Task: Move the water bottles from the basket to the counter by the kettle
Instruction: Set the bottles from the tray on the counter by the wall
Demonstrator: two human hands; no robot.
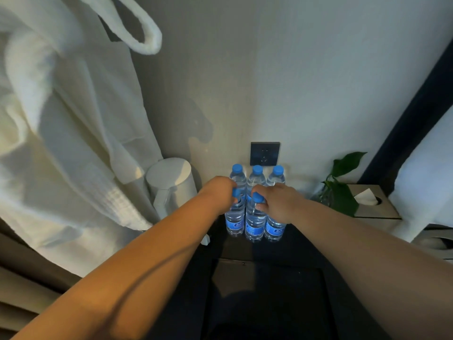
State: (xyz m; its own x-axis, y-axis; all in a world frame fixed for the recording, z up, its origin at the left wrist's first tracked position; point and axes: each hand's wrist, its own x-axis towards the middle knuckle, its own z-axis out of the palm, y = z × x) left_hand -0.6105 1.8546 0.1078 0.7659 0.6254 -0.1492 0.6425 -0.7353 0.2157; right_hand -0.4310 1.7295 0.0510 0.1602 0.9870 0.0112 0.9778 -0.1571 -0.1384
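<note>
Several clear water bottles with blue caps and blue labels stand in two rows on the dark counter (pixel 291 244), just right of the white kettle (pixel 171 180). My left hand (pixel 219 191) grips the neck of the front left bottle (pixel 235 222). My right hand (pixel 279 202) holds the front middle bottle (pixel 255 224) by its cap. A third front bottle (pixel 275 229) stands under my right wrist. Three more bottles (pixel 257 177) stand behind, against the wall. No basket is in view.
A white bathrobe (pixel 61 131) hangs at the left, close to the kettle. A dark wall socket (pixel 264 153) sits behind the bottles. A green plant (pixel 340 187) and a tissue box (pixel 372 202) stand at the right. A dark drawer front (pixel 267 290) lies below.
</note>
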